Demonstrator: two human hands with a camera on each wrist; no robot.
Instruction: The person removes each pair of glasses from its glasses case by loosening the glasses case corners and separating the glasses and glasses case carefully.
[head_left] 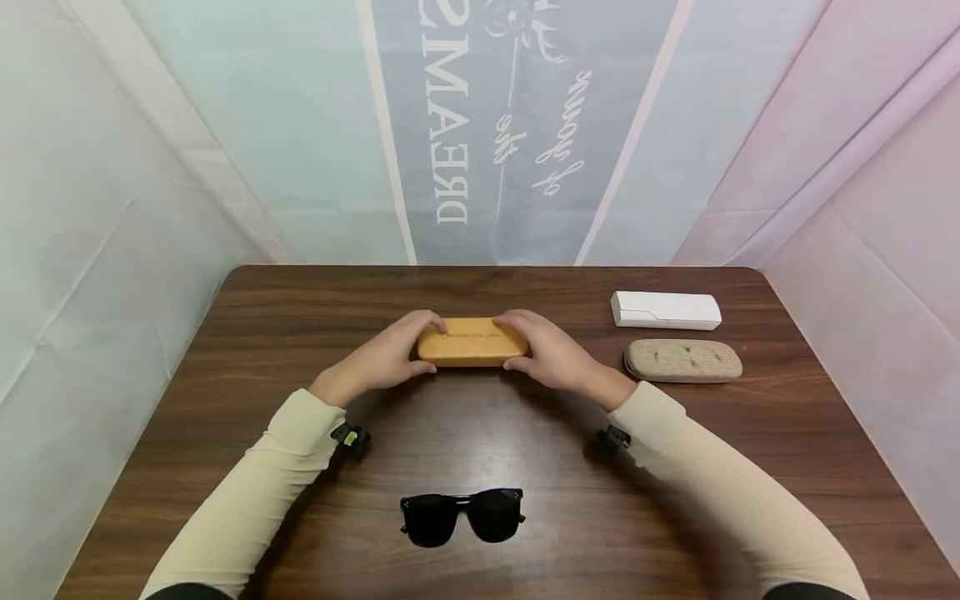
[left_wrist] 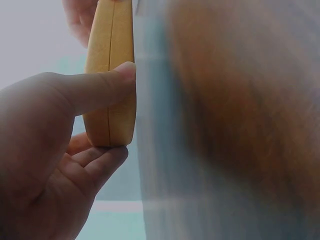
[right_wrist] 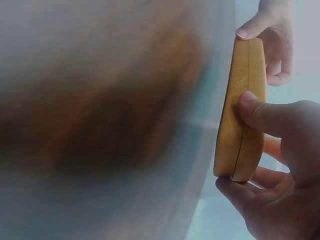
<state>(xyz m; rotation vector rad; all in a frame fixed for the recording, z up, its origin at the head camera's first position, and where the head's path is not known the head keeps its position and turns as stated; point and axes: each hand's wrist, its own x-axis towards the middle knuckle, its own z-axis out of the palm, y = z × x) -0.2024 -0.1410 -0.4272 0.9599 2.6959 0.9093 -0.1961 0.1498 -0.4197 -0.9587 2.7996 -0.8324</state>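
Both hands hold a mustard-yellow glasses case [head_left: 472, 343] by its two ends, over the far middle of the table. The left hand [head_left: 390, 350] grips the left end, its thumb on the near long side and fingers around the far side. On the right end the right hand [head_left: 551, 348] does the same. In the left wrist view, the thin seam of the case [left_wrist: 111, 55] runs unbroken, its lid closed. The right wrist view shows the right thumb pressing the case [right_wrist: 240, 135] near that seam. Nearer the front lies a pair of black sunglasses [head_left: 461, 517], lenses toward me.
To the right of the hands, a white glasses case [head_left: 667, 310] lies behind a beige, woven-looking glasses case [head_left: 682, 361]. The dark wooden table [head_left: 300, 300] ends at a back edge against a printed cloth backdrop [head_left: 300, 167]. Pale cloth walls stand at both sides.
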